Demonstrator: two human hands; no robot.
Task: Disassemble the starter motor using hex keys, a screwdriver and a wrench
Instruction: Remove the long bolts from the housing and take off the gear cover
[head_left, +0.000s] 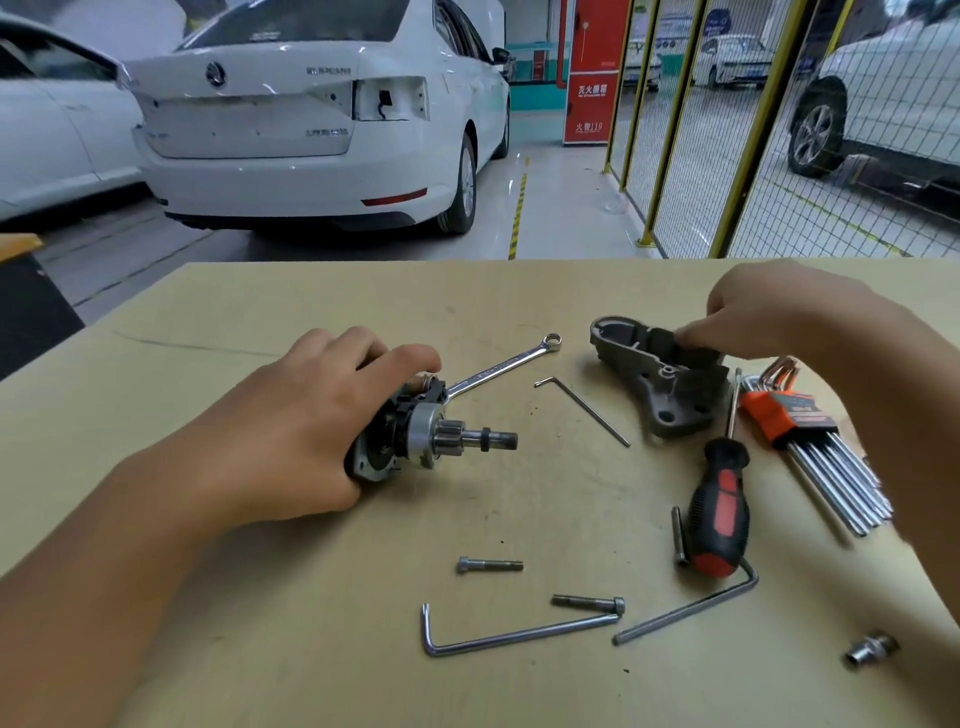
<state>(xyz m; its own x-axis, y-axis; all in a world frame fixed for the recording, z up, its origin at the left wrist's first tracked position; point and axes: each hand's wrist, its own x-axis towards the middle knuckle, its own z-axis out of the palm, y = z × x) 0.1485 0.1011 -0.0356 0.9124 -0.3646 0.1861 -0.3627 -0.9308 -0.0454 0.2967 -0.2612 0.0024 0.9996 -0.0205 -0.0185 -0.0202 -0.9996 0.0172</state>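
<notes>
Head view: left hand (311, 421) clasps the cylindrical starter motor (415, 441) (steel shaft protruding), right hand (769, 317) pinches the cast-metal housing (660, 384).

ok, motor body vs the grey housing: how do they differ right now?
The motor body lies under the gripping left hand, shaft pointing right. The grey housing sits apart, an empty cast shell, right hand pinching its top edge. Motor body is dark with a shiny pinion; the housing is matte grey. Both rest on the table.

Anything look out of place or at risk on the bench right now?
One thing: a small metal fitting sits alone near the table's near right edge, away from the loose bolts, and might roll off. Nothing looks spilled or broken.
</notes>
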